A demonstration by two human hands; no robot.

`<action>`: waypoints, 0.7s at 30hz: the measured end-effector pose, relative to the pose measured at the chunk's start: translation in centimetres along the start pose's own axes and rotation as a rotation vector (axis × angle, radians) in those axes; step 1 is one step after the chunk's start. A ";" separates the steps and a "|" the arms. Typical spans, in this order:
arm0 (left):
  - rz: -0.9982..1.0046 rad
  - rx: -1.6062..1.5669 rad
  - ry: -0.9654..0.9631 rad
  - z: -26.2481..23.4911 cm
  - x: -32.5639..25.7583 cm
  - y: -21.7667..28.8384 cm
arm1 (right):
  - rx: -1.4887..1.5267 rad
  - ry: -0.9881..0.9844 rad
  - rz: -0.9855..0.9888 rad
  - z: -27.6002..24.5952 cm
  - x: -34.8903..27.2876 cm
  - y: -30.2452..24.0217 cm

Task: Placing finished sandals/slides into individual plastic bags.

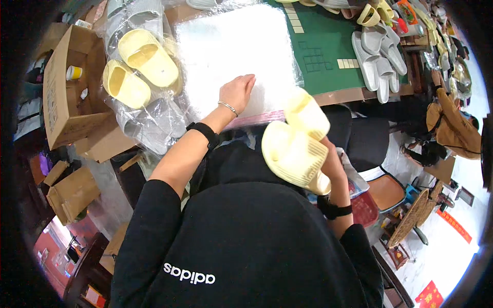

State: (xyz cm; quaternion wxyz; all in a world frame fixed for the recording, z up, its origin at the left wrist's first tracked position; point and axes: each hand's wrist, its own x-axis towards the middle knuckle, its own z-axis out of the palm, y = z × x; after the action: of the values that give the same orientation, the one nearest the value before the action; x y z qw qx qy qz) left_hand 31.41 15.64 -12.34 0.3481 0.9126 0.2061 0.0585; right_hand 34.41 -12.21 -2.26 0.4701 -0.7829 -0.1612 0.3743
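A flat, bright white rectangular stack, glossy as plastic film (226, 51), lies on the tabletop with the green covering (334, 32), a pink-striped edge (255, 119) along its side nearest the person. The left hand (237, 92), with a silver bracelet (227, 107) and a black wristband (205, 134) behind it, is over the near part of this stack, fingers together and loosely bent; whether it pinches any thin film cannot be told. Just off the stack's near right corner, the right hand (333, 159) grasps a pair of pale yellow ribbed foam slippers (292, 154), one overlapping the other, its fingers mostly hidden behind them. Close along the stack's left side, two more pale yellow slippers with smooth broad straps (160, 66) rest on grey slippers wrapped in clear, crinkled plastic (149, 126). Beyond these, farther left of the stack, stands an open brown cardboard box (56, 84), a small white-and-yellow cylindrical container (74, 72) inside it. To the right of the stack, cream rectangular pieces (348, 63) sit in a row on the green covering, and farther right a cluster of matte grey slippers (384, 69) overlaps near the edge. A black padded seat (368, 143) is below and right of the stack.
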 end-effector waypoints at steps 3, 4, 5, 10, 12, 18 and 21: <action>0.070 -0.059 0.034 0.3 0.2 0.7 | -0.146 -0.086 -0.205 1.1 1.9 -0.2; 0.125 -0.088 0.031 0.5 0.3 0.9 | -0.243 -0.096 -0.306 1.4 2.7 1.3; 0.136 -0.102 0.019 0.7 0.3 0.9 | -0.216 -0.068 -0.279 1.8 3.8 2.5; 0.291 -0.020 -0.036 -0.6 -0.4 2.5 | -0.343 0.181 -0.364 3.3 6.2 1.6; 0.362 -0.011 -0.032 -0.8 -1.1 3.2 | -0.452 0.223 -0.382 3.9 6.8 0.6; 0.608 -0.007 0.072 -2.0 -2.8 6.9 | -0.668 0.357 -0.148 4.5 9.4 1.2; 0.642 -0.099 0.148 -3.3 -3.5 8.5 | -0.792 0.362 -0.256 4.9 9.8 -0.4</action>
State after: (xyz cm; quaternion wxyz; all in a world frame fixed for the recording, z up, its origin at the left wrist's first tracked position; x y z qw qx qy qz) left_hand 30.24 10.46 -4.13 0.3401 0.9062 -0.0706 0.2413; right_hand 37.40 -3.08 -7.58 0.1973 -0.9289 -0.3029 0.0797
